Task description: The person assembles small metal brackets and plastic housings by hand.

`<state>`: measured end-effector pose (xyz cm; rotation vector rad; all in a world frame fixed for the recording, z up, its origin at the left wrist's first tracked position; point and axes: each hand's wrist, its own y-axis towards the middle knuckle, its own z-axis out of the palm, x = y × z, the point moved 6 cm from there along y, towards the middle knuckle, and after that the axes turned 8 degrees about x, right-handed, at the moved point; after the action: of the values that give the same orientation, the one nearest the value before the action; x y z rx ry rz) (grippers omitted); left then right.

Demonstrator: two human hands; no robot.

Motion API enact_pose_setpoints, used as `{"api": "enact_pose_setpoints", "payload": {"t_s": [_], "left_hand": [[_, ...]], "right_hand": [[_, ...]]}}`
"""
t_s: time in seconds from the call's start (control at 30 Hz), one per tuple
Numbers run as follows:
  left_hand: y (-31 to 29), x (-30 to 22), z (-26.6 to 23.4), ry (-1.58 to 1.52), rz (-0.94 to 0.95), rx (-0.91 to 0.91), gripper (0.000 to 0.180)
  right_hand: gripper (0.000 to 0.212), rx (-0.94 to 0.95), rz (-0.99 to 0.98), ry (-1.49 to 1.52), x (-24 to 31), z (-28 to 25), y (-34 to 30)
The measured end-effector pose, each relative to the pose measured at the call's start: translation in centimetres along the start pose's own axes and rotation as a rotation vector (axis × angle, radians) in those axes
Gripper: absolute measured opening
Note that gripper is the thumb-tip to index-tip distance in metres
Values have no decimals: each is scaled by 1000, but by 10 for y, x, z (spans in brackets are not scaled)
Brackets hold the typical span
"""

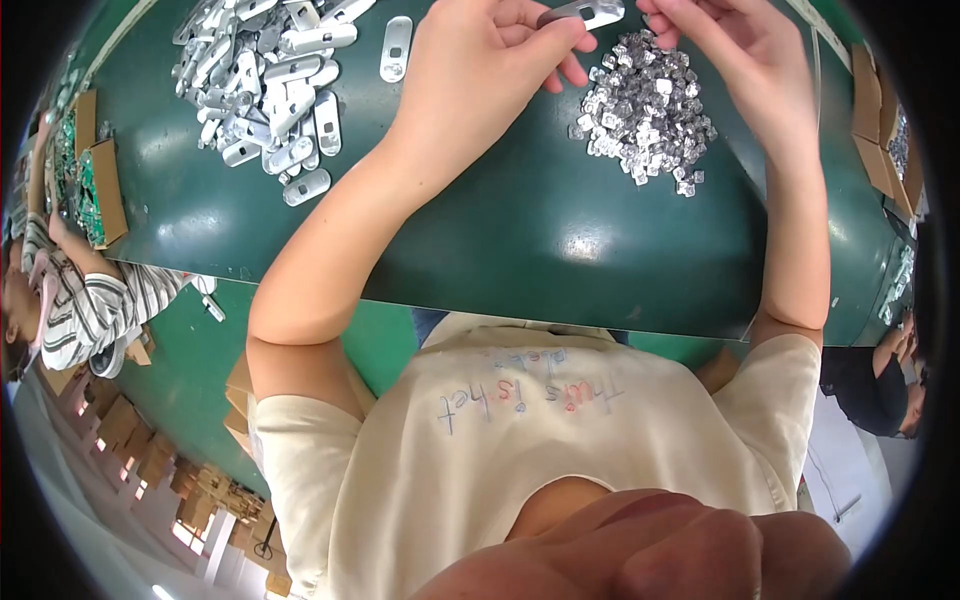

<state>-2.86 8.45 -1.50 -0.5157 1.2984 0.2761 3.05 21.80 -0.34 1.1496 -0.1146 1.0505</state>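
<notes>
My left hand [495, 50] is closed in a pinch on an elongated silver metal plate [597, 13] with rounded ends and a small hole. Just right of the plate's end, my right hand [735, 50] has its thumb and fingertips pressed together. Whatever lies between those fingertips is too small to make out. Below the hands lies a heap of small square clear-and-silver pieces [645, 115]. Left of my left forearm, a pile of similar metal plates [265, 80] spreads over the green tabletop [480, 250]. One single plate [396, 50] lies apart between that pile and my left hand.
At the left end of the table stands an open cardboard box [105, 190] with green parts. Another cardboard box [880, 140] stands at the right. A person in a striped shirt [100, 300] works at the left, and one in black [870, 390] at the right.
</notes>
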Motion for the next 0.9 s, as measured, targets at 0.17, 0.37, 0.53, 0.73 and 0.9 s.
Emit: {"api": "enact_pose_setpoints", "payload": {"t_s": [0.17,0.37,0.53,0.73,0.9], "left_hand": [[-5,-7,-1,-58,84,15,19],[-11,-13,-4,-69,204,58,22],[-16,-6,4,-77,171,101,21],[-17,-7,10,95,256,146,22],[-11,2,2,235,452,37,23]], "right_hand": [[12,-458,743,-926,25,42,13],[11,-339,733,-1104,28,50,18],[17,-226,724,-1140,26,51,14],[19,20,244,-242,-16,37,10],[21,142,15,219,-21,14,0]]}}
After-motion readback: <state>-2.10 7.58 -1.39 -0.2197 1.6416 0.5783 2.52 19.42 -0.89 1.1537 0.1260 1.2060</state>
